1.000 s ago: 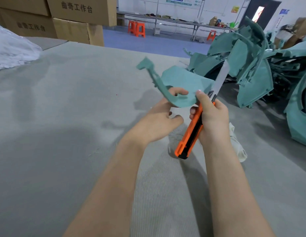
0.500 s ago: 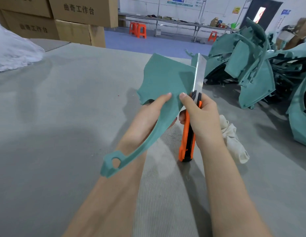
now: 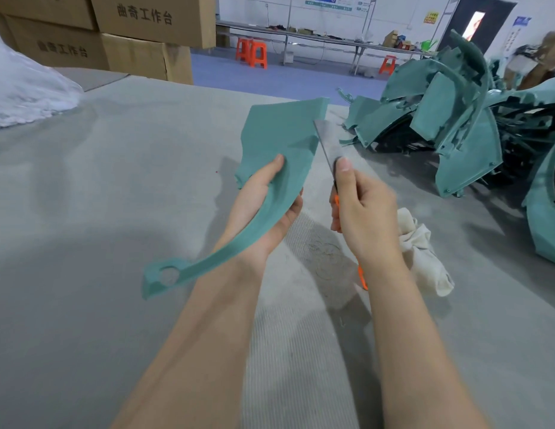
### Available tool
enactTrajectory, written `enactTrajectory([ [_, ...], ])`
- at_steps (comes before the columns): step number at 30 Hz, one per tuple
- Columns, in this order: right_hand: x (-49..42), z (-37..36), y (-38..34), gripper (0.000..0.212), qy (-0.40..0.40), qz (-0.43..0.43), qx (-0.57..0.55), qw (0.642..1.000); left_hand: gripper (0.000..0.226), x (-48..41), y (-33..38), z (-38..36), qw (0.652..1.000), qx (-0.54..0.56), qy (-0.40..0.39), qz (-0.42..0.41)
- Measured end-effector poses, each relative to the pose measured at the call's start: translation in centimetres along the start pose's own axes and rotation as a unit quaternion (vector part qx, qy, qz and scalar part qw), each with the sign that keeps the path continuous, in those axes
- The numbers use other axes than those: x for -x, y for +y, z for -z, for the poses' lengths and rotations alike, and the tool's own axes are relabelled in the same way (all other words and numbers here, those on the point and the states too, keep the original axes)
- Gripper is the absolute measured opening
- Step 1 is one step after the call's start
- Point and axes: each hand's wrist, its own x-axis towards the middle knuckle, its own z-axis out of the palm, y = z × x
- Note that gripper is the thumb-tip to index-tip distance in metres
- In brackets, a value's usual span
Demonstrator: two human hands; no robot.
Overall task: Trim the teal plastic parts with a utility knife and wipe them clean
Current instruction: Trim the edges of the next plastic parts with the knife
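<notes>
Trimming looked to be the step in hand in the head view. The left hand (image 3: 264, 205) held a teal part (image 3: 279, 134) up over the grey table (image 3: 115, 212). The right hand (image 3: 360, 209) gripped an orange knife (image 3: 324, 144) with its blade pushed out. The blade lay along the part's right edge, touching it or just beside it; which could not be told. Wiping seemed not yet begun on this piece, for the rag (image 3: 425, 255) lay on the table just right of the right forearm, untouched. The next move would likely call for a steady draw of the blade down that edge, with the left fingers kept out of its path and a grip firm enough to stop the thin panel flexing.

The left hand pinched the part with its thumb pressed on the near face and its fingers curled under the panel. The part's long curved arm ran toward the near left and ended in a tab with a round hole. The right hand's fingers wrapped the handle, its thumb stretched up toward the blade's base, and the blade pointed far and slightly left. A pile of teal parts (image 3: 456, 119) sat at the far right, well apart from both hands.
</notes>
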Motion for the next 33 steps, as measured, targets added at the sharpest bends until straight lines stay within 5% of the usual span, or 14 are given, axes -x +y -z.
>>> enactTrajectory([
  [6,0.08,0.0,0.02,0.074,-0.02,0.014,0.019,1.0,0.007,-0.01,0.23,-0.02,0.998,0.03,-0.042,0.035],
  [33,0.29,0.15,0.17,0.055,-0.108,0.014,-0.019,0.994,0.011,0.03,0.27,0.56,0.98,0.129,-0.116,0.096],
])
